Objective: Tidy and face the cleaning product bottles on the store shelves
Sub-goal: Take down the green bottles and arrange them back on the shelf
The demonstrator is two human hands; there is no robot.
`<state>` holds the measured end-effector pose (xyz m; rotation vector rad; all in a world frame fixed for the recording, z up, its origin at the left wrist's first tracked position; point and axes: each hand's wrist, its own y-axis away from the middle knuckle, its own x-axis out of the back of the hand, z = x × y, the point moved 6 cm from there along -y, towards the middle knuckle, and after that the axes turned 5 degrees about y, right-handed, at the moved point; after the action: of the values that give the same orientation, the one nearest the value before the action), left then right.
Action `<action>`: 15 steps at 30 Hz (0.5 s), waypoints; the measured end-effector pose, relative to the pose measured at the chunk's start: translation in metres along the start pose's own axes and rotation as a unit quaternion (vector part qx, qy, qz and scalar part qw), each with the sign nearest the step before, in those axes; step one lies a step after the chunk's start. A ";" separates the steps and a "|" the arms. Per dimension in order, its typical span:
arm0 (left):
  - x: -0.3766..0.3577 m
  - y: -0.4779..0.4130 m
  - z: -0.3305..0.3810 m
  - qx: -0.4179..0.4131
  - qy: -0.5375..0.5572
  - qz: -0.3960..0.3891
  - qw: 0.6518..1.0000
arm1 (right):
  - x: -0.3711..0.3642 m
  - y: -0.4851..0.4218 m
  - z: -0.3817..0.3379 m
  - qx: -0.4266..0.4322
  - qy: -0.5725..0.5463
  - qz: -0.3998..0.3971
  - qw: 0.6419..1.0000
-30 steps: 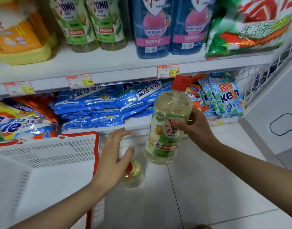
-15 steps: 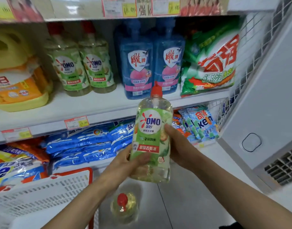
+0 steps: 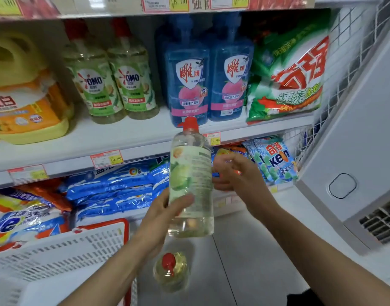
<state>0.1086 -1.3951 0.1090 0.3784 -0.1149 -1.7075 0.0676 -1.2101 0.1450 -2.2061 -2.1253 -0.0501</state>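
My left hand (image 3: 165, 215) grips the lower half of a clear OMO detergent bottle (image 3: 190, 173) with a red cap, held upright in front of the shelf edge. Its back label faces me. My right hand (image 3: 233, 173) hovers just right of the bottle with loosely curled fingers, touching its side or barely off it. Two matching OMO bottles (image 3: 111, 85) stand on the middle shelf (image 3: 123, 138), labels forward, beside two blue pump bottles (image 3: 208, 78). Another red-capped bottle (image 3: 170, 270) stands on the floor below my hands.
A yellow-orange jug (image 3: 24, 96) sits at the shelf's left, a green detergent bag (image 3: 289, 76) at its right. Blue and orange powder bags (image 3: 114, 186) fill the lower shelf. A white basket with red rim (image 3: 63, 255) is lower left. A white freezer cabinet (image 3: 355, 151) stands right.
The held bottle has been turned so its back label now faces me instead of the OMO front. My right hand has come off the bottle's side, and the left hand now carries it.
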 end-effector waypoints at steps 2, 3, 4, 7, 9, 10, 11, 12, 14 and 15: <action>0.007 -0.002 -0.006 0.065 0.097 -0.035 0.993 | -0.003 -0.007 0.001 -0.034 0.026 -0.050 0.998; 0.007 0.000 -0.008 0.089 0.124 -0.052 0.987 | -0.008 -0.007 0.005 -0.054 0.044 -0.079 0.994; 0.003 0.001 -0.010 0.109 0.137 -0.078 0.982 | -0.012 -0.006 0.008 -0.070 0.041 -0.098 0.992; -0.001 0.002 -0.019 0.133 0.149 -0.132 0.971 | -0.012 -0.003 0.012 -0.070 -0.014 -0.103 0.992; 0.000 0.000 -0.018 0.109 0.176 -0.166 0.964 | -0.011 -0.001 0.011 -0.054 -0.031 -0.115 0.991; 0.001 -0.002 -0.016 0.089 0.177 -0.173 0.965 | -0.012 0.000 0.009 -0.048 -0.038 -0.123 0.991; 0.003 -0.005 -0.016 0.072 0.166 -0.169 0.969 | -0.013 0.001 0.009 -0.041 -0.045 -0.130 0.990; 0.004 -0.008 -0.015 0.051 0.143 -0.152 0.977 | -0.015 0.002 0.008 -0.037 -0.053 -0.139 0.988; 0.007 -0.010 -0.007 -0.002 0.069 -0.092 0.993 | -0.017 0.003 0.001 -0.012 -0.048 -0.160 0.986; 0.007 -0.009 -0.002 -0.037 0.027 -0.059 0.997 | -0.019 0.003 -0.006 0.002 -0.028 -0.166 0.986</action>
<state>0.0994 -1.4004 0.1033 0.3818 0.0095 -1.8113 0.0701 -1.2292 0.1491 -1.8461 -2.4965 -0.0031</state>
